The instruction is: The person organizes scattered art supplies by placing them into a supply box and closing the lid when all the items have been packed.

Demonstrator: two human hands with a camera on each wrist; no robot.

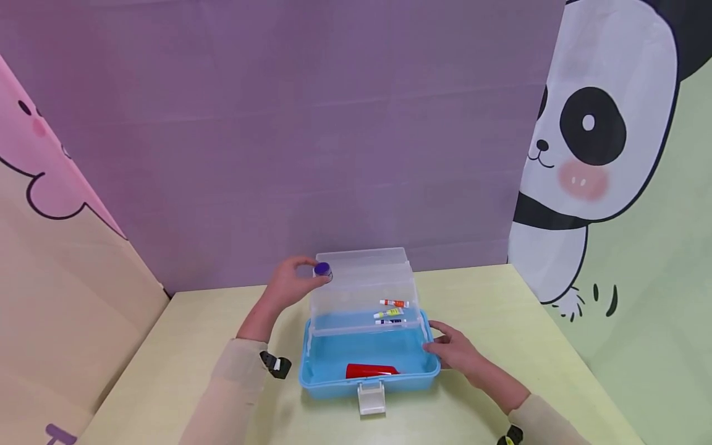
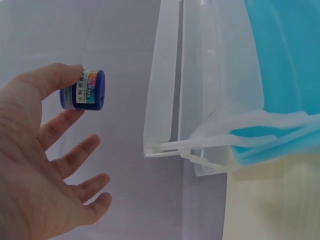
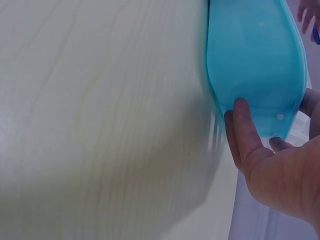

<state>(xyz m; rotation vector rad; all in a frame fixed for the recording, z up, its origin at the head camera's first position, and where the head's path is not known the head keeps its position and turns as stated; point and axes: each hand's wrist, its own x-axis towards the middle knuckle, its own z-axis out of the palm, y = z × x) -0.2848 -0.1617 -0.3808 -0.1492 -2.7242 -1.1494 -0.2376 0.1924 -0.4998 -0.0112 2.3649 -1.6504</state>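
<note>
My left hand (image 1: 290,284) pinches a small paint jar (image 2: 89,91) between thumb and index finger, its other fingers spread loosely. The jar has a dark blue lid and a printed label. It is raised near the upper left of the translucent lid (image 1: 361,270) of a blue plastic storage box (image 1: 328,390), which stands open. My right hand (image 1: 457,352) grips the box's right side, thumb at the rim and fingers against the outer wall (image 3: 257,55). A red tube-like object (image 1: 369,371) lies inside the box near the front; its exact kind is unclear.
Three small paint tubes, orange-red (image 1: 395,303), yellow (image 1: 388,313) and dark blue (image 1: 390,321), lie at the right of the hinged lid section. A white latch (image 1: 371,398) hangs at the box's front. Behind the pale wooden table (image 1: 484,303) rises a purple backdrop (image 1: 334,123).
</note>
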